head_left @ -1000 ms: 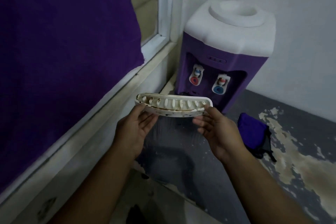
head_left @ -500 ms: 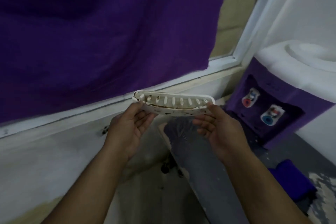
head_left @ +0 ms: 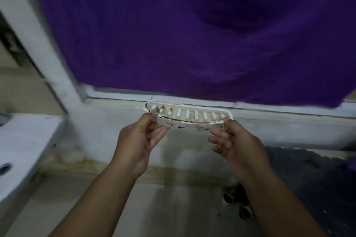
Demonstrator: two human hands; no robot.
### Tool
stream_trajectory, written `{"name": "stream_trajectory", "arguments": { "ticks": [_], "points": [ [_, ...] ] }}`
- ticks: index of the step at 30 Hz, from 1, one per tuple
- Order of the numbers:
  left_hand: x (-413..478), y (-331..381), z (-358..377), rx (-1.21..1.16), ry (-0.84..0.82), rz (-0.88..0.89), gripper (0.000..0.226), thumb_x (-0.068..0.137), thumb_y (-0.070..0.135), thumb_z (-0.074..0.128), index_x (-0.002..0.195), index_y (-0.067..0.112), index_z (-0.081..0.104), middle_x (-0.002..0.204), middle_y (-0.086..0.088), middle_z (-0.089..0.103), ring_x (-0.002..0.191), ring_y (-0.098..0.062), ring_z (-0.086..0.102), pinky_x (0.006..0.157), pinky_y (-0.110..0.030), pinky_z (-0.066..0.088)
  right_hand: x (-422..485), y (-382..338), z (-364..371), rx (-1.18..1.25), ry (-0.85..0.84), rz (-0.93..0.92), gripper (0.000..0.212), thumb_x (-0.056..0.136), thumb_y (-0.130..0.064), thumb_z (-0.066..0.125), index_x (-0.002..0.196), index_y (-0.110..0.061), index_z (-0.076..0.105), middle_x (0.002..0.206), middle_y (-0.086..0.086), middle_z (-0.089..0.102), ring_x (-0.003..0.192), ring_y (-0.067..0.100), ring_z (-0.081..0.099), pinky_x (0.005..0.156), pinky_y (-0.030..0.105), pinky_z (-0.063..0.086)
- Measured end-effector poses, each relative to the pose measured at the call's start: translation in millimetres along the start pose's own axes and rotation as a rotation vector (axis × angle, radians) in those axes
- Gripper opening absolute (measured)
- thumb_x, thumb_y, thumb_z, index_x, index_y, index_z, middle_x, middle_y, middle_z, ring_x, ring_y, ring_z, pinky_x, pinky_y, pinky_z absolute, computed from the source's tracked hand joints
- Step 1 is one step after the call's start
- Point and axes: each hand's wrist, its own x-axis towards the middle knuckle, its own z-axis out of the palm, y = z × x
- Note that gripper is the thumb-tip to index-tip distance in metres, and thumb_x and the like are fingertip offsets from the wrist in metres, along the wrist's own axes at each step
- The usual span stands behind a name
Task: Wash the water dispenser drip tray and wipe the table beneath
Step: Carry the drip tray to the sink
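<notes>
Both tray (head_left: 189, 119) ends (left hand (head_left: 137, 140), right hand (head_left: 238, 146))

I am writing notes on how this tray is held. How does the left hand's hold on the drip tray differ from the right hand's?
The left hand grips the drip tray at its more stained end; the right hand grips the cleaner end. The left hand's fingers tuck close under the tray; the right hand's fingers are spread, the lower ones clear of it. Both pinch an end, thumb on top.
</notes>
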Motion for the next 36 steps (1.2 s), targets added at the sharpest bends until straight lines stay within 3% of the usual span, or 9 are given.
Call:
{"name": "stream_trajectory", "arguments": {
  "ticks": [7, 14, 17, 27, 36],
  "points": [
    [-21.2, 73.8, -134.1, -0.045, 0.150, 0.110, 0.042, 0.086, 0.024, 0.073, 0.112, -0.009, 0.065, 0.102, -0.022, 0.063, 0.097, -0.032, 0.072, 0.079, -0.029, 0.060, -43.4, 55.6, 126.5, -0.038, -0.176, 0.092, 0.025, 0.092, -0.028, 0.062, 0.088, -0.004, 0.061, 0.084, 0.018, 0.068, 0.066, 0.024, 0.067, 0.052, 0.031, 0.051],
    [-46.4, 138.1, -248.3, -0.091, 0.338, 0.219, 0.028, 0.089, 0.020, 0.069, 0.097, -0.007, 0.068, 0.085, -0.017, 0.069, 0.086, -0.027, 0.072, 0.081, -0.031, 0.061, -77.8, 107.5, 248.3, -0.109, -0.352, 0.149, 0.024, 0.092, -0.025, 0.062, 0.082, -0.003, 0.061, 0.075, 0.016, 0.067, 0.062, 0.024, 0.067, 0.049, 0.029, 0.051],
    [-49.3, 161.7, -290.2, -0.114, 0.408, 0.255, 0.032, 0.090, 0.018, 0.068, 0.104, -0.010, 0.066, 0.097, -0.023, 0.069, 0.089, -0.028, 0.073, 0.079, -0.030, 0.061, -85.3, 130.3, 295.9, -0.134, -0.422, 0.186, 0.024, 0.092, -0.027, 0.063, 0.083, -0.004, 0.062, 0.075, 0.016, 0.068, 0.061, 0.024, 0.068, 0.048, 0.028, 0.051],
    [-14.2, 229.5, -400.8, -0.130, 0.620, 0.355, 0.027, 0.090, 0.024, 0.067, 0.100, 0.000, 0.072, 0.100, -0.018, 0.075, 0.094, -0.029, 0.074, 0.080, -0.035, 0.058, -76.7, 197.7, 448.0, -0.206, -0.590, 0.265, 0.026, 0.091, -0.025, 0.064, 0.095, 0.001, 0.063, 0.076, 0.017, 0.067, 0.058, 0.023, 0.067, 0.049, 0.029, 0.052],
    [38.3, 273.2, -464.2, -0.215, 0.693, 0.411, 0.023, 0.094, 0.026, 0.061, 0.097, 0.006, 0.073, 0.094, -0.011, 0.076, 0.096, -0.028, 0.073, 0.084, -0.039, 0.056, -49.2, 239.2, 544.1, -0.292, -0.733, 0.321, 0.025, 0.090, -0.026, 0.066, 0.096, -0.002, 0.069, 0.083, 0.017, 0.070, 0.059, 0.020, 0.066, 0.050, 0.030, 0.050]
  ]
}}
